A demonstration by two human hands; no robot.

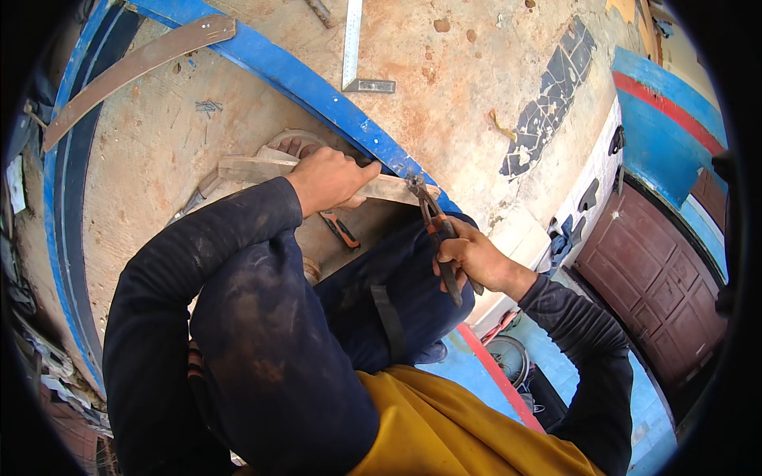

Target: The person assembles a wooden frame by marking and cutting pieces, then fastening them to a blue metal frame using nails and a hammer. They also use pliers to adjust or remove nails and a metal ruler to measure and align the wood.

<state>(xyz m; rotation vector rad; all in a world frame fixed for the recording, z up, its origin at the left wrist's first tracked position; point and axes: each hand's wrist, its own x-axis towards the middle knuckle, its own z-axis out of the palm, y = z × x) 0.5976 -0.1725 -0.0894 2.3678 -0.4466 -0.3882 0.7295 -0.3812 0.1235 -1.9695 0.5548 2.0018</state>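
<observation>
My left hand (332, 176) is closed over a narrow strip of pale wood (390, 189), which lies across beside the long blue board (290, 77). In my right hand (479, 258) is a pair of pincers (437, 225) with dark and orange handles. Their jaws are at the strip's right end, next to the blue board's edge; whether they grip anything there is too small to tell. Below my left hand lies an orange and black utility knife (340, 230). Part of a foot in a sandal (300, 144) shows behind the strip.
A try square (370, 85) lies beyond the blue board. Several nails (209, 106) are scattered at the left. A curved brown strip (139, 73) spans the blue boards. Broken dark tiles (549, 99) are set in the floor. A drop with a bicycle wheel (508, 358) is at lower right.
</observation>
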